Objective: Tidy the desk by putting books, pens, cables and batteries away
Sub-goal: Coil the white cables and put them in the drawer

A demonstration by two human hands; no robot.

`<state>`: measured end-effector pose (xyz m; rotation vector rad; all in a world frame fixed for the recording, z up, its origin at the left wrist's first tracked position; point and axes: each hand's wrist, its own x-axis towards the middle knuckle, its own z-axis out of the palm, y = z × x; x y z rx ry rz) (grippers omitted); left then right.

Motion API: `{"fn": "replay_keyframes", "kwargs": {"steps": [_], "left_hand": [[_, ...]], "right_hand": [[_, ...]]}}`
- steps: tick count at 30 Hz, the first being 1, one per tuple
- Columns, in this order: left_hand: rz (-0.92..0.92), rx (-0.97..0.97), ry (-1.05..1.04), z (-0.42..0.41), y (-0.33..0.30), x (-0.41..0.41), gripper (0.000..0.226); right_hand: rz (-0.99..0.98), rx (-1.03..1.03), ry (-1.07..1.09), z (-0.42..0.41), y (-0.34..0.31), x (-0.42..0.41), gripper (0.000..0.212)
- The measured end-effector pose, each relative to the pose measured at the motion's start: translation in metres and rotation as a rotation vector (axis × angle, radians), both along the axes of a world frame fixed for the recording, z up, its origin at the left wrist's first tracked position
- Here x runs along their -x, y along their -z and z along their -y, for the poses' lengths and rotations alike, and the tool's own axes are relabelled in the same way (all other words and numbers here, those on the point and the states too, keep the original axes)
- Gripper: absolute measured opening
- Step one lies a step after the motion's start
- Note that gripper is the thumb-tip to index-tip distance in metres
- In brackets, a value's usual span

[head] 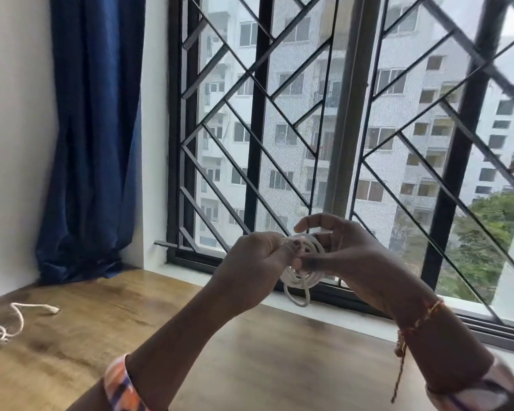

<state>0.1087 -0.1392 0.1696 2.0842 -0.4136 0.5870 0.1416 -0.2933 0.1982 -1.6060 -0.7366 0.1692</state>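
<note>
Left hand (257, 262) and right hand (347, 256), raised, pinch coiled white cable (301, 277).

- Coiled white cable (301, 269): middle hidden behind left hand (255, 262) fingers and right hand (347, 256) thumb; plug ends not visible.
- Second loose white cable (3, 327), far left of coil: cut off by frame edge.

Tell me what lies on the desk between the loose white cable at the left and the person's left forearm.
Head view: only bare wooden desk lies between the loose cable and the left forearm.
</note>
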Motion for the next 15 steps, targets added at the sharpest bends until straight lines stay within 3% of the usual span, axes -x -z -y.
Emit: {"fn": "replay_keyframes", "kwargs": {"steps": [4, 8, 15], "left_hand": [[0.173, -0.125, -0.135, 0.003, 0.001, 0.009, 0.038], [0.210, -0.159, -0.173, 0.004, 0.000, 0.011, 0.032], [0.262, -0.163, -0.180, 0.003, -0.006, 0.013, 0.019]], "right_hand": [[0.077, 0.040, -0.033, 0.001, -0.004, -0.001, 0.031], [0.189, 0.093, 0.053, 0.001, -0.008, -0.002, 0.020], [0.307, -0.021, 0.228, 0.000, -0.009, 0.005, 0.026]]}}
